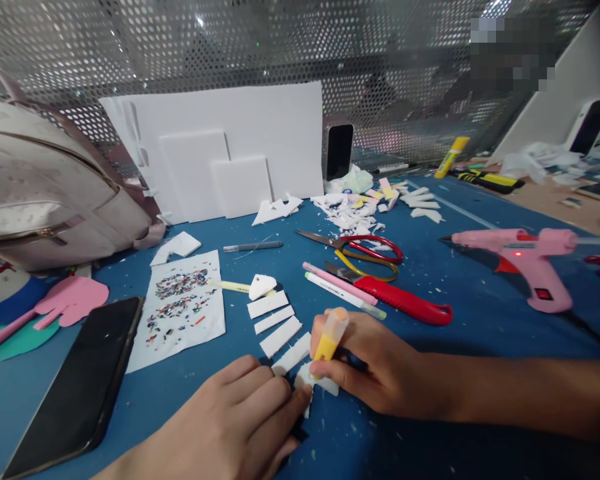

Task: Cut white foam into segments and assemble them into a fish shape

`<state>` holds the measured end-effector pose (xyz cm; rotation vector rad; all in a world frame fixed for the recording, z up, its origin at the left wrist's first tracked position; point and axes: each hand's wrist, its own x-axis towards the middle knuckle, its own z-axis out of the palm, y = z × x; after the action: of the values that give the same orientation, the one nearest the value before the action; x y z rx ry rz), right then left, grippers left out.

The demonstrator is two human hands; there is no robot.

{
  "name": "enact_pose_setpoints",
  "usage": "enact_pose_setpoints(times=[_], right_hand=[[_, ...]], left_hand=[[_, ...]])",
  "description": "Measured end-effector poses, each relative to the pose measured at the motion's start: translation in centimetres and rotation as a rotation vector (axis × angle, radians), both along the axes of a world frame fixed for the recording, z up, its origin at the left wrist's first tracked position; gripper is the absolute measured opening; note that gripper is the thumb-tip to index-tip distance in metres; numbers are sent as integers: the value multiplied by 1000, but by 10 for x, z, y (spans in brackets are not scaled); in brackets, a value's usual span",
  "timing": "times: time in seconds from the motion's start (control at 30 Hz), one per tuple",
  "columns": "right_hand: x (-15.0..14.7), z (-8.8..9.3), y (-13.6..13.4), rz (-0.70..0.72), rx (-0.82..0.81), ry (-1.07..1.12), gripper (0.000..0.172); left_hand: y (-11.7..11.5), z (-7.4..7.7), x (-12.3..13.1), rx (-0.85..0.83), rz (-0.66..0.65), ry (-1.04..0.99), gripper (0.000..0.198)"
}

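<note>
My right hand [360, 360] is closed around a short yellow tube with a clear end [327, 347], tilted, its lower end at a white foam piece [326, 385]. I cannot make out whether it is a marker or a glue tube. My left hand [245, 417] has its fingers curled, the fingertips pinning the near edge of that same foam piece to the blue table. Leading away from my hands is a curved row of several white foam strips [281, 337], topped by a rounded triangular foam piece with small holes [263, 286].
Left: a phone [80, 387], a paper sheet with glittery bits [180, 313], a backpack [55, 180]. Right: scissors [375, 248], a red-handled cutter [405, 301], highlighters [343, 288], a pink glue gun [520, 250] with cord. Behind: foam scraps [353, 213] and a white foam board [280, 120].
</note>
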<state>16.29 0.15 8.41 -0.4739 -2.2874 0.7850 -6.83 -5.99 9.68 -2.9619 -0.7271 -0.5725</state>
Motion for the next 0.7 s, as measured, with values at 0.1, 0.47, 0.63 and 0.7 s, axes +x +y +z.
enact_pose_setpoints(times=[0.1, 0.47, 0.63, 0.7], right_hand=[[0, -1, 0, -1, 7, -12, 17], [0, 3, -2, -67, 13, -18, 22], [2, 3, -1, -131, 1, -39, 26], [3, 2, -1, -136, 10, -39, 28]], left_hand=[[0, -1, 0, -9, -7, 5, 29], [2, 1, 0, -1, -12, 11, 31], [1, 2, -1, -3, -7, 16, 31], [0, 1, -1, -8, -9, 20, 31]])
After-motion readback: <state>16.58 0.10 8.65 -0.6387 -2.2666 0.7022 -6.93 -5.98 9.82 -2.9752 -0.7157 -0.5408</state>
